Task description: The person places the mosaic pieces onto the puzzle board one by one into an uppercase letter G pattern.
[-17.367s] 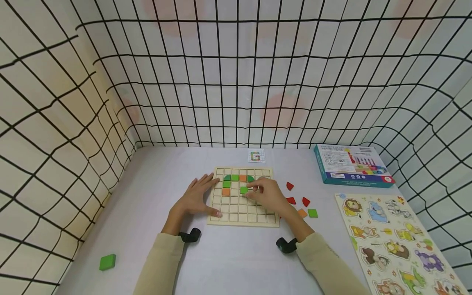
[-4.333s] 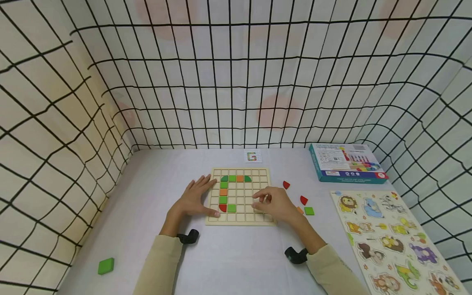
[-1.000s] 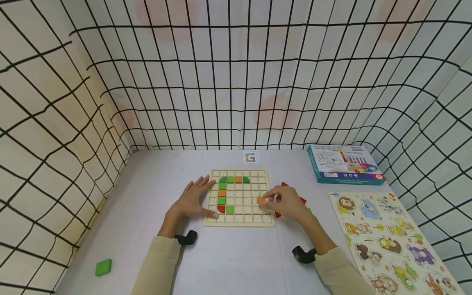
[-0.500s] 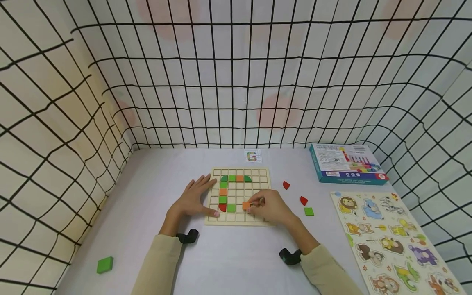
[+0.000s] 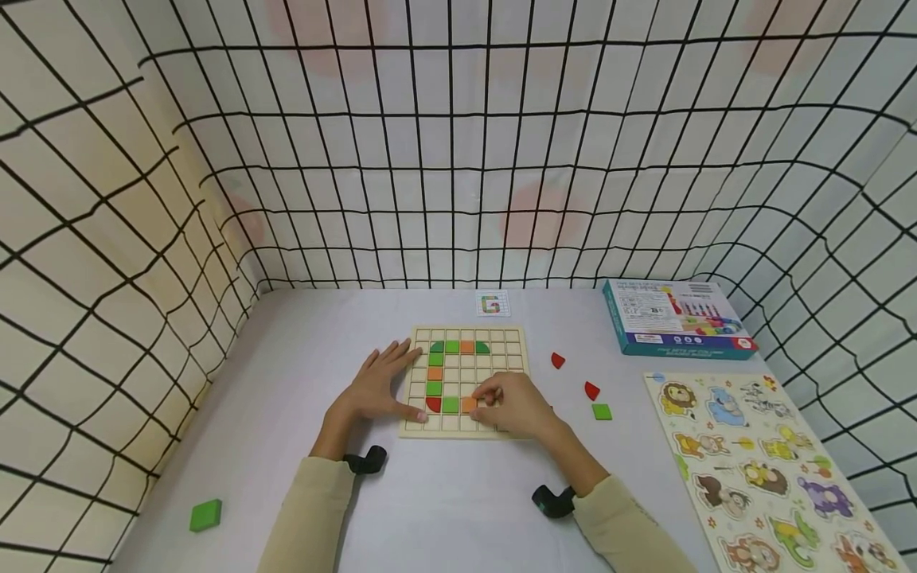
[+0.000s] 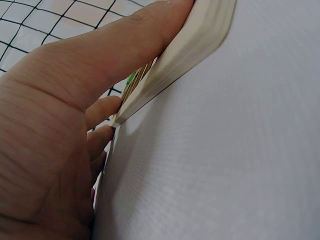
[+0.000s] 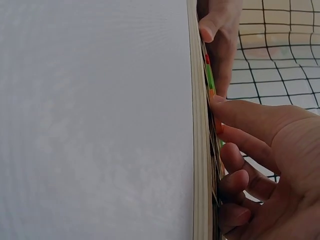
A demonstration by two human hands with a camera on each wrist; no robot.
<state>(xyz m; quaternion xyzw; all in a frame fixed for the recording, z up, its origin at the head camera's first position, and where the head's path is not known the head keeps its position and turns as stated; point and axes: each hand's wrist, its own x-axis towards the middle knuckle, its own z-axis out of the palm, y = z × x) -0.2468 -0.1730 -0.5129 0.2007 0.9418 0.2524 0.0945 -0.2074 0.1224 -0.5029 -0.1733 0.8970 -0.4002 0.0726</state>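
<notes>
The square pale wooden grid board (image 5: 466, 380) lies flat on the white worktop (image 5: 444, 493), its face cut into small square cells. Coloured tiles on it make a hooked line: green and orange ones along the board's far row, green and orange down its left side, then a red quarter-round tile (image 5: 432, 404) and a green square tile (image 5: 450, 404) in the near row. Just right of that green tile sits the small orange square wooden tile (image 5: 469, 404), lying in its cell in the near row of the board.

The right hand (image 5: 512, 406) rests over the board's near right part, its fingers (image 7: 240, 117) curled and pinched on the orange tile's right edge. The left hand (image 5: 376, 386) lies flat at the board's left edge, fingers straight and spread, thumb (image 6: 125, 45) pressing the board's near left corner.
</notes>
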